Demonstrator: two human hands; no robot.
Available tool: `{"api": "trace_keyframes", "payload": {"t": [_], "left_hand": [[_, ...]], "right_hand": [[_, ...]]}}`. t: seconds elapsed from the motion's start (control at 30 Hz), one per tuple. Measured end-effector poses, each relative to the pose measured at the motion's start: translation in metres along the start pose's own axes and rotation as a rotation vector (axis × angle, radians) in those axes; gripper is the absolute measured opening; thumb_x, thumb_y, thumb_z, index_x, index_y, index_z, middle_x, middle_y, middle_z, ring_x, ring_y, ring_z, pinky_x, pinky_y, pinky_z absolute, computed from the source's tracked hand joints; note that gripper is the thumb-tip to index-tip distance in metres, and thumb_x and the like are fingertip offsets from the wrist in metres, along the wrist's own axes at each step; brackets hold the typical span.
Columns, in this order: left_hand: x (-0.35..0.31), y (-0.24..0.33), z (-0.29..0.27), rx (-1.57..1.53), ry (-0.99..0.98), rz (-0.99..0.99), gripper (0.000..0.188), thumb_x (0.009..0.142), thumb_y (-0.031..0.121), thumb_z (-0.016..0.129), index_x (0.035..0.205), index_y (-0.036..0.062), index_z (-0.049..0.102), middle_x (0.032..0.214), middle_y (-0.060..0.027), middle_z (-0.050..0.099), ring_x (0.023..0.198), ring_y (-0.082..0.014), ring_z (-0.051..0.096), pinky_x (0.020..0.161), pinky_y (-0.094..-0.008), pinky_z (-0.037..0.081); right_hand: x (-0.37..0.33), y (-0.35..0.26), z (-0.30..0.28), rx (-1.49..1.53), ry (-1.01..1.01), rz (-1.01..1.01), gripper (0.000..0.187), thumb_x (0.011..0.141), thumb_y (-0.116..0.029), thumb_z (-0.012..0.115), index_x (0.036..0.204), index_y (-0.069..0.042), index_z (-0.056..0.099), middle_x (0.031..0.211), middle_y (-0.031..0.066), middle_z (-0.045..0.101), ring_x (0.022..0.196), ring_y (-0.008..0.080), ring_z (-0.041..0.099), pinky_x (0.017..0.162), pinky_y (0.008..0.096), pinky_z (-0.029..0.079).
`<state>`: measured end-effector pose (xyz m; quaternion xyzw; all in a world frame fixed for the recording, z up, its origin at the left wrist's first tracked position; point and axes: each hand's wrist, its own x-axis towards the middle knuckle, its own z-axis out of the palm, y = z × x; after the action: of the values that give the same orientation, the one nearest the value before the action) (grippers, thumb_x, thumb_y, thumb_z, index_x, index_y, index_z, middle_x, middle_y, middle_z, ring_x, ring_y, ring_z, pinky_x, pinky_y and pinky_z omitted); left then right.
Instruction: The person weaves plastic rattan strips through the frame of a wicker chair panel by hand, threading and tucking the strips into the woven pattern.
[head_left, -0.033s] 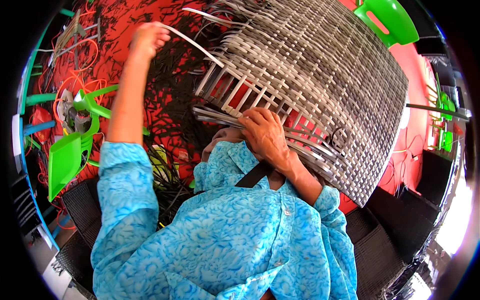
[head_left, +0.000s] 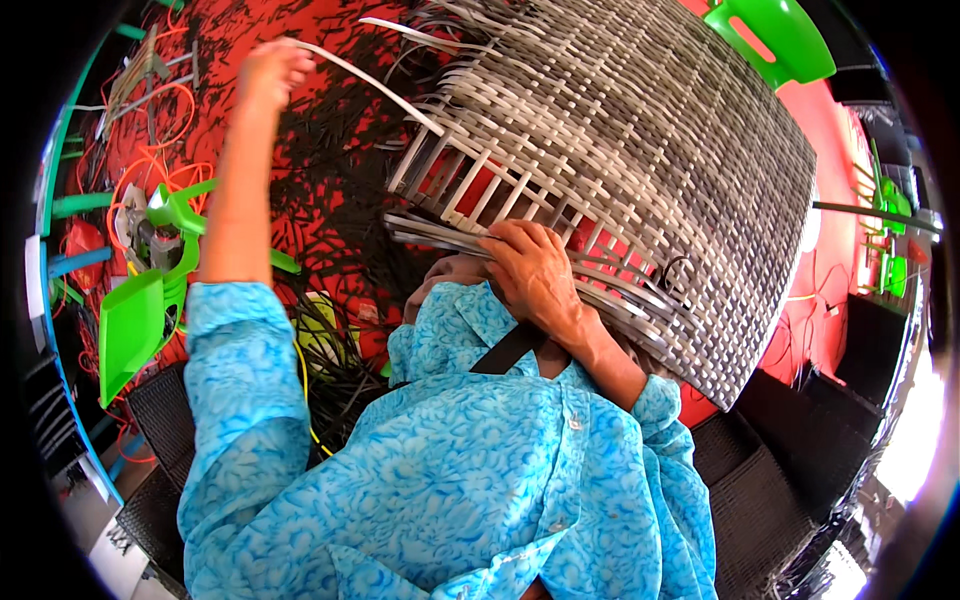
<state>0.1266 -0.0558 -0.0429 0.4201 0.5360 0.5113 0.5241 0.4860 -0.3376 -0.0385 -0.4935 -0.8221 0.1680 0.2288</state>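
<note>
My left hand (head_left: pixel 278 74), raised at the far left, is closed on the free end of a pale flat weaving strip (head_left: pixel 372 84). The strip runs taut to the left corner of a grey woven rattan-style panel (head_left: pixel 640 130), tilted in front of me. My right hand (head_left: pixel 535 268) is curled over the panel's near edge, where a bundle of loose grey strips (head_left: pixel 430 230) lies. Its fingertips are partly hidden there. Along this edge the weave is open, with bare crosswise strands (head_left: pixel 490 195) and red floor showing through. Another loose strip (head_left: pixel 410 32) sticks out at the panel's far left.
Dark strip scraps (head_left: pixel 340 190) litter the red floor (head_left: pixel 225 60) at left. A green plastic chair (head_left: pixel 130 335), a power tool (head_left: pixel 160 245) and orange cords (head_left: pixel 180 95) lie there too. Another green chair (head_left: pixel 775 40) stands far right. Dark woven furniture (head_left: pixel 755 510) flanks me.
My left hand has moved a little to the left and up, drawing the pale strip with it. My right hand stays in place on the panel's edge.
</note>
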Motion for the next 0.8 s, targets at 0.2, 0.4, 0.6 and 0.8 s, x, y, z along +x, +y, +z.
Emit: {"api": "trace_keyframes", "payload": {"t": [0.2,0.4,0.6,0.8], "left_hand": [[0.021,0.017,-0.088,-0.356,0.195,0.092,0.017,0.09,0.016,0.058,0.085,-0.0001,0.056,0.08,-0.0164,0.065,0.068,-0.0206,0.065,0.056,-0.029,0.052],[-0.096,-0.063,0.058,0.261,-0.175,-0.406,0.04,0.08,0.044,0.068,0.095,0.0076,0.066,0.081,-0.0051,0.064,0.067,-0.0121,0.056,0.059,-0.0232,0.043],[-0.094,-0.112,0.07,0.161,-0.027,-0.459,0.034,0.076,0.038,0.074,0.096,0.0107,0.068,0.089,-0.0003,0.068,0.076,-0.0125,0.062,0.063,-0.0284,0.045],[-0.075,-0.13,0.087,-0.191,-0.039,-0.656,0.019,0.076,0.021,0.076,0.09,0.01,0.068,0.087,-0.0023,0.069,0.077,-0.0167,0.064,0.069,-0.0313,0.052]], "right_hand": [[-0.04,0.007,-0.019,0.039,0.065,0.056,0.024,0.074,-0.012,0.066,0.098,-0.009,0.065,0.105,0.0051,0.06,0.104,0.0251,0.053,0.091,0.0404,0.041],[-0.059,0.006,-0.039,0.049,0.196,0.141,0.017,0.077,-0.009,0.065,0.093,-0.007,0.064,0.096,0.006,0.062,0.092,0.0278,0.057,0.081,0.0403,0.044],[-0.087,0.011,-0.072,0.101,0.341,0.342,0.016,0.076,-0.006,0.065,0.092,-0.009,0.064,0.093,0.0079,0.062,0.086,0.0279,0.059,0.074,0.0365,0.048],[-0.136,0.052,-0.117,0.01,0.528,0.738,0.027,0.078,0.0,0.06,0.103,-0.01,0.064,0.102,0.0103,0.059,0.09,0.0292,0.059,0.078,0.0365,0.049]]}}
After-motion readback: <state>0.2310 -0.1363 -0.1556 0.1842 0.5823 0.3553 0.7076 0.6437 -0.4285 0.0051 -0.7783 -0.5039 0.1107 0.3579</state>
